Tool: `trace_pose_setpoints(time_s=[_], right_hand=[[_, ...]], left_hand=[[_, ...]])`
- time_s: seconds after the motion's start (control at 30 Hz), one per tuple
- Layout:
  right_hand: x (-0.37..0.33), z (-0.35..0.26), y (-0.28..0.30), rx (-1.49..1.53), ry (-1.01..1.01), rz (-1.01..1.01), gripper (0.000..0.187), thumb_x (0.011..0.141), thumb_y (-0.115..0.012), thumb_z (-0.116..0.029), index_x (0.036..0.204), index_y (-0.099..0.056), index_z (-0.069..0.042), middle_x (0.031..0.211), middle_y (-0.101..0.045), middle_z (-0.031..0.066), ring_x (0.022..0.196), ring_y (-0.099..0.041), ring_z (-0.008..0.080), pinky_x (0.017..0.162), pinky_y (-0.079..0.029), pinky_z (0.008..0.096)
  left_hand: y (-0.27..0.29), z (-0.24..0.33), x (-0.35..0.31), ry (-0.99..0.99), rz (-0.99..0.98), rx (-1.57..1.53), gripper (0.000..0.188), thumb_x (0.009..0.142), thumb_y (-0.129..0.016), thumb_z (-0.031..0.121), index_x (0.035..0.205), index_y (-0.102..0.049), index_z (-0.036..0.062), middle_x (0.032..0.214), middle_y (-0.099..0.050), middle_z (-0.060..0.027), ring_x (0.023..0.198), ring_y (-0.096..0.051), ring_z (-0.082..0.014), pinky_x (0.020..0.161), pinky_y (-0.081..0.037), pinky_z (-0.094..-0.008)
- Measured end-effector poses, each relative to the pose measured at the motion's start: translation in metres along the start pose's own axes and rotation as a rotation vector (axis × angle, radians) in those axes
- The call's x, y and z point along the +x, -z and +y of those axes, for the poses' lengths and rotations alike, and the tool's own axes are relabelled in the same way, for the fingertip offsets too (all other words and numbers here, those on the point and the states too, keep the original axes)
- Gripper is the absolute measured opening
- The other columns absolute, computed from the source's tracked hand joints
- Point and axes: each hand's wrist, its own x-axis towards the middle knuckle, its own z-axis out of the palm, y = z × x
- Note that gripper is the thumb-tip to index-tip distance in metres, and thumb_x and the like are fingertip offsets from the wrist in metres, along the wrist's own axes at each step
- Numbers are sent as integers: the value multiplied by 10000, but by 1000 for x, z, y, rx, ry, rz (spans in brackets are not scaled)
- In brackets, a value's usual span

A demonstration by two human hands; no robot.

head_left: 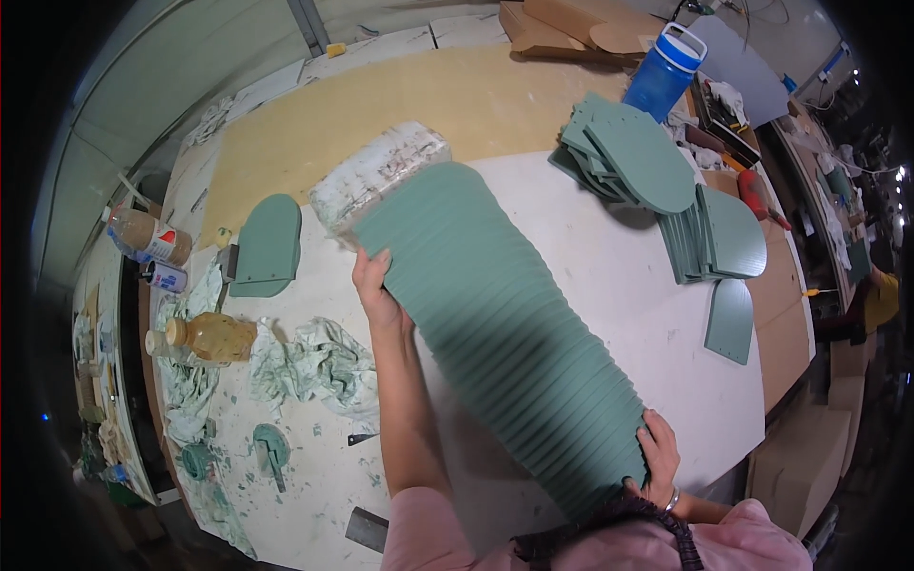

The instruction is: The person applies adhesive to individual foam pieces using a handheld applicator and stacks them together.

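- A pink top (428, 533) with short sleeves is worn.
- Over it, a dark gathered trim (611, 516) is worn.
- The right wrist (687, 508) is circled by a silver-coloured band (675, 498).
- Forearms (405, 409) and fingers (657, 440) are bared.

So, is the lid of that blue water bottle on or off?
On: a blue lid covers the top of the blue water bottle. How tightly it is closed, I cannot tell.

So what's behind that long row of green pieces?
Behind the green row, at its far end, sits a whitish, plastic-wrapped block, with a tan sheet beyond it. The block's side facing the row is covered, so I can't see whether they touch.
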Motion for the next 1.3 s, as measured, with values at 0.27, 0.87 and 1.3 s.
trace_pose_setpoints(time_s=[0.27, 0.87, 1.3], right_hand=[[-1, 2, 1, 2, -3, 11, 665, 907, -598, -502, 1319, -554, 17, 1326, -548, 332, 1179, -558, 528, 987, -469, 563], [-22, 46, 47, 356, -239, -561, 1344, 560, -954, -460, 1587, -170, -91, 1613, -194, 248, 1488, -236, 407, 1193, -249, 477], [-23, 32, -3, 581, -405, -310, 1499, 418, -1013, -349, 1574, -118, -17, 1556, -322, 204, 1438, -344, 316, 1175, -293, 416]], left_hand=[[1, -14, -20, -76, 99, 112, 449, 997, -478, 258, 1350, -509, -17, 1253, -619, -118, 1138, -599, -228, 985, -475, -358], [31, -34, -23, 103, 207, 111, 639, 1079, -306, 505, 1398, -482, -20, 1379, -561, -136, 1257, -531, -240, 1076, -405, -374], [18, -40, -14, 48, 160, 182, 606, 1073, -333, 496, 1326, -558, -7, 1236, -643, -102, 1083, -628, -203, 935, -502, -327]])
